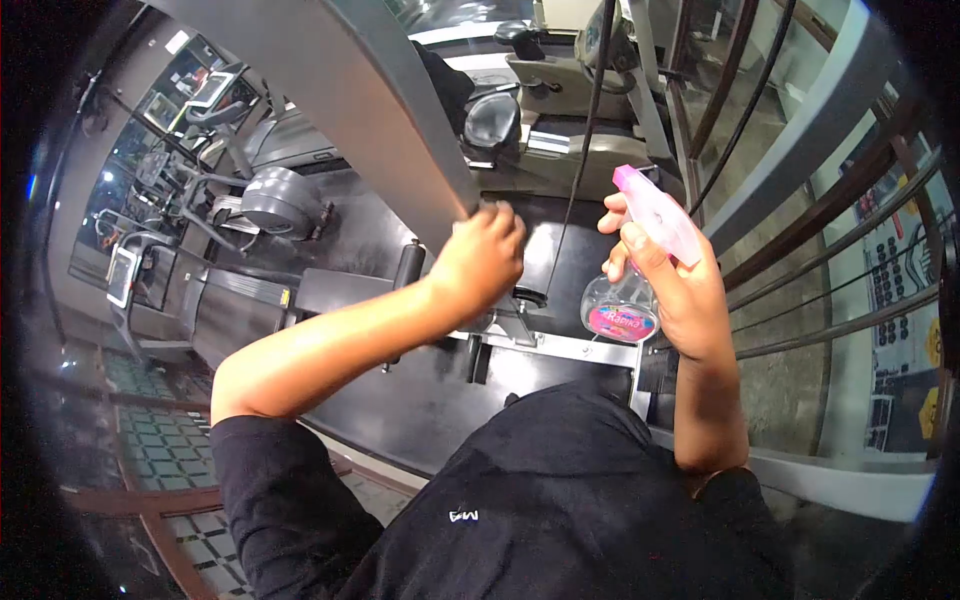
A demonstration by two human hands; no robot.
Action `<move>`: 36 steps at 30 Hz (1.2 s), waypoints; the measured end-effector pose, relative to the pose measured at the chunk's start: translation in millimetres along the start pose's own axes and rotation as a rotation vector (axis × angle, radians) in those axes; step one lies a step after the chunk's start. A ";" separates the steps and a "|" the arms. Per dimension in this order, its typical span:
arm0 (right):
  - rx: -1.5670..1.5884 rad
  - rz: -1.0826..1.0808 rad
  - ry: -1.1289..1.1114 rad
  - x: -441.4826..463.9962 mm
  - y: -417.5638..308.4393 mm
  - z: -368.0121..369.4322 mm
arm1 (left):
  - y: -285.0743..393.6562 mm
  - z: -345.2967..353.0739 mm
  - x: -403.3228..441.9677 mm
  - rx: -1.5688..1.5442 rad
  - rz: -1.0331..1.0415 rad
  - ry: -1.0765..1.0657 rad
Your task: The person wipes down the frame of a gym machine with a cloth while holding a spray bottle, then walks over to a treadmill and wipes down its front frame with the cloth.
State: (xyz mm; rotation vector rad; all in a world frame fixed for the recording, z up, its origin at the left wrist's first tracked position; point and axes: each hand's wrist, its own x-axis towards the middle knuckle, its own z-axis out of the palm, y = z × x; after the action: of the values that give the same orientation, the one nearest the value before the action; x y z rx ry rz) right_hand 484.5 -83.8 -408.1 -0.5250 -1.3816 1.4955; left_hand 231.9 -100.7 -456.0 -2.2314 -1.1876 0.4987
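My right hand (690,305) grips a clear spray bottle (620,322) with a pink trigger head and a pink label reading "Rapika". The bottle is roughly upright, its nozzle pointing up and to the left. My left hand (478,258) is closed against the edge of a broad grey metal post (365,95) of a gym machine. Its fingertips curl away from view and are slightly blurred, so whatever they hold, if anything, is hidden.
Dark cables (590,110) hang between the post and a second grey upright (810,140) on the right. Below my hands runs a pale frame bar (590,350). Treadmills (235,310) and a grey exercise machine (280,200) stand at left; a poster (900,320) hangs at right.
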 end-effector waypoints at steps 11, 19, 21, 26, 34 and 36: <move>-0.126 0.003 0.009 -7.2 4.9 -3.7 | -55.9 -93.1 -23.7 -0.164 -0.154 0.156; -0.068 0.080 0.043 -13.5 15.6 -12.6 | 34.1 21.8 5.4 -0.090 -0.132 -0.068; -0.055 0.090 0.042 -16.0 20.0 -11.3 | 79.6 85.4 13.6 -0.113 -0.089 -0.135; -0.022 0.145 -0.005 -19.5 28.5 -14.2 | 139.9 162.7 31.0 -0.142 -0.043 -0.246; -0.061 0.151 -0.055 -10.6 26.6 -21.4 | 84.0 57.3 7.1 -0.233 -0.210 -0.186; -0.053 0.136 -0.030 -8.6 24.8 -20.2 | 65.3 31.4 2.2 -0.245 -0.249 -0.095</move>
State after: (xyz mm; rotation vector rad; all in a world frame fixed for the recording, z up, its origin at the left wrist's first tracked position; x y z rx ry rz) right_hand 495.8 -77.8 -438.7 -0.6433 -1.4359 1.5846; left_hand 256.9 -119.0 -521.6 -2.2339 -1.6272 0.3785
